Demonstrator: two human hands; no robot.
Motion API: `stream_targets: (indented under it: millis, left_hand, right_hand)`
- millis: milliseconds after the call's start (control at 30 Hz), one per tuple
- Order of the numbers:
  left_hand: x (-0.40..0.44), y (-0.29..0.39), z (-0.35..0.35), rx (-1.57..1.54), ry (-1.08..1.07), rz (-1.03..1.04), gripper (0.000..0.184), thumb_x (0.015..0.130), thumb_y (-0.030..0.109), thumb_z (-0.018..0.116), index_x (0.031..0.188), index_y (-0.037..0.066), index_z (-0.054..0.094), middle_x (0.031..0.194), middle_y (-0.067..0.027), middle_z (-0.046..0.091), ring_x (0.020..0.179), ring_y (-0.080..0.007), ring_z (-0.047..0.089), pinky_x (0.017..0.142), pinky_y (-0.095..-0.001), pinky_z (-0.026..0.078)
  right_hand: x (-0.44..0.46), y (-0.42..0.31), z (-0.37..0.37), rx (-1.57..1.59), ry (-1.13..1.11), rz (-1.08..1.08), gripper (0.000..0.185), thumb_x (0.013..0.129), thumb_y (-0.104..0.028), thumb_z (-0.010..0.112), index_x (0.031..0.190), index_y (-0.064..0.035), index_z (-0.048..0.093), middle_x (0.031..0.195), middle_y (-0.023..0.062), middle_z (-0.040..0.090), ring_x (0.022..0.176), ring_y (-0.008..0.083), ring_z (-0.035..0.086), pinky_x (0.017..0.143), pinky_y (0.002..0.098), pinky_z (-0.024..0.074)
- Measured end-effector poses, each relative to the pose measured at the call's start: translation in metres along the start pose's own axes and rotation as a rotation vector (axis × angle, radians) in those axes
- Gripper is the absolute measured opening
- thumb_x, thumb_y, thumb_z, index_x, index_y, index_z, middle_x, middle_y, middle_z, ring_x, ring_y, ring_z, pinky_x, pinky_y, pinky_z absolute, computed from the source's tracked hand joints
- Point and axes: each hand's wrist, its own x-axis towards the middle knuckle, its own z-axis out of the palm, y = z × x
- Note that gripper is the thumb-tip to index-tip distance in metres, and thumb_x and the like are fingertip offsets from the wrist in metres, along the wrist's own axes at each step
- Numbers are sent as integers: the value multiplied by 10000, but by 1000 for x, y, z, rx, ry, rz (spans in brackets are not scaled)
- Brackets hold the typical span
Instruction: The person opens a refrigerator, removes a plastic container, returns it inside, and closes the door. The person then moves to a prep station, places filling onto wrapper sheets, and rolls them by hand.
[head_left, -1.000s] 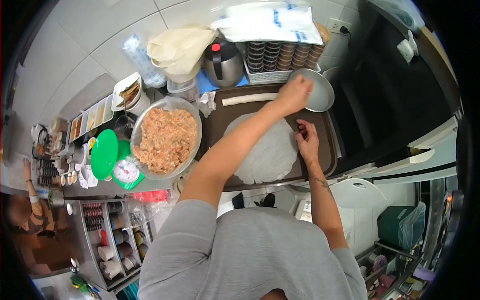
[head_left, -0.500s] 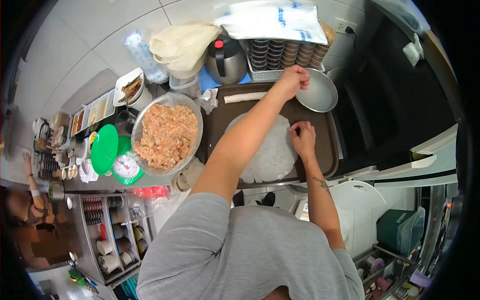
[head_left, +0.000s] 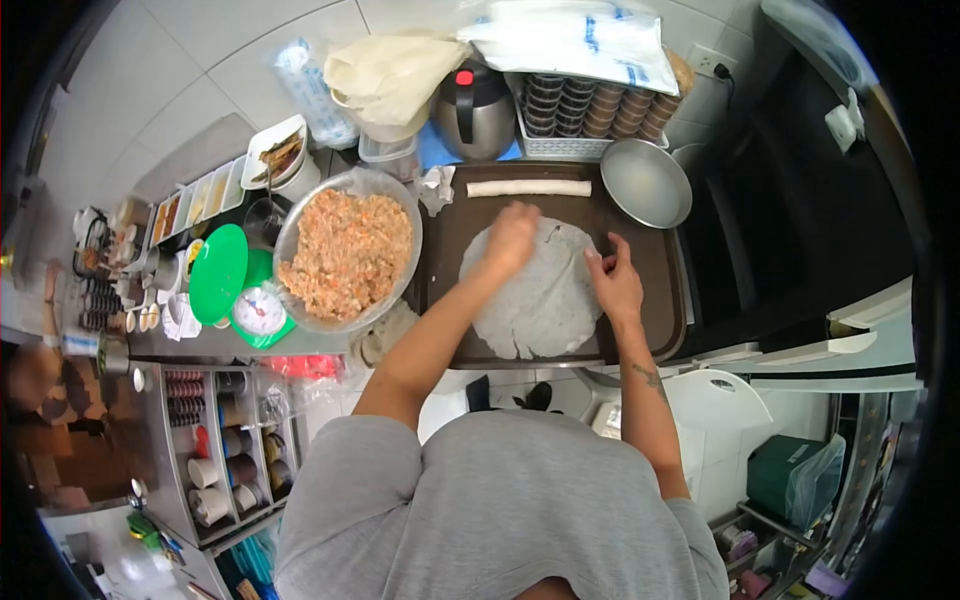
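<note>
A round, thin, greyish-white wrapper sheet (head_left: 535, 300) lies flat on a dark brown tray (head_left: 660, 300), its near edge slightly split. Over its upper left part is my left hand (head_left: 512, 240), fingers pointing down and blurred by motion, so their grip is unclear. At the sheet's right edge rests my right hand (head_left: 619, 283), thumb on the rim and index finger stretched apart from it. A white roll (head_left: 530, 188) lies across the tray's far side. The metal bowl of cloudy liquid (head_left: 647, 184) sits at the tray's far right corner.
Left of the tray stands a large bowl of orange minced filling (head_left: 350, 255), beside a green kitchen scale (head_left: 262, 312). Behind are a steel jug (head_left: 477, 115) and stacked small containers (head_left: 595, 105). Another person (head_left: 50, 375) is at the far left.
My left hand has left the metal bowl, moving left and toward me over the sheet. My right hand stays at the sheet's right edge, its index finger now straighter. The view has shifted slightly.
</note>
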Motion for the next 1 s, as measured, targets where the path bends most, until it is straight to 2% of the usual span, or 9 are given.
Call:
stream_targets:
  millis: [100,233,367,467,533,633,733,867,1000]
  left_hand:
    - [-2,-23,-31,-128,60,-330,149,744,-56,533,867,27,544,909,-197,556,905,-386,565,783,-465,467]
    - [-32,-10,-28,-226,-131,-42,134,717,-68,553,821,15,547,862,-199,569,886,-375,567,763,-445,464]
    - [-16,-22,-46,-20,48,-345,147,721,-72,544,826,30,542,834,-168,562,849,-364,559,735,-463,450]
    - [1,16,-37,-277,-28,22,147,723,-69,547,831,31,545,833,-160,564,838,-364,561,725,-462,453]
    - [5,48,-10,-465,-279,158,145,712,-69,557,818,28,543,827,-153,559,827,-365,559,721,-461,453]
    - [20,53,34,-355,-179,333,135,704,-65,568,797,32,554,816,-147,563,816,-358,565,707,-448,461]
    - [53,53,20,-167,-58,78,131,709,-55,579,804,34,565,813,-149,562,811,-354,572,697,-440,467]
    - [29,87,13,-540,-653,284,140,709,-55,588,817,26,552,845,-154,554,823,-363,572,698,-451,469]
    - [23,83,38,-254,-181,262,142,726,-47,583,832,41,550,877,-150,546,867,-359,553,734,-444,466]
  right_hand:
    - [-5,22,1,-101,5,-124,673,762,-209,658,1378,-111,404,727,71,610,720,290,621,726,406,491]
    - [-10,15,-13,-50,-97,26,746,734,-155,646,1418,-109,352,818,89,606,799,296,605,736,417,490]
    - [-17,23,-24,-37,-19,32,708,733,-139,647,1386,-92,374,968,144,567,923,325,568,762,434,480]
    - [-34,31,-8,-154,274,-236,614,735,-154,681,1300,-95,446,921,124,535,883,292,545,776,404,460]
    - [-45,25,-6,-211,209,-245,500,731,-190,698,1179,-82,503,916,121,528,901,310,523,806,419,439]
    - [-49,35,2,-199,191,-195,420,721,-231,703,1066,-58,538,933,133,535,907,337,526,809,422,434]
    - [-45,36,2,-231,201,-181,359,728,-264,702,970,-46,554,914,133,544,908,337,531,814,424,434]
    - [-40,30,3,-282,194,-84,317,739,-287,700,885,-45,555,917,137,548,916,341,539,816,431,438]
    - [-45,29,2,-325,124,-21,307,745,-281,696,880,-40,562,927,142,546,915,347,545,805,444,445]
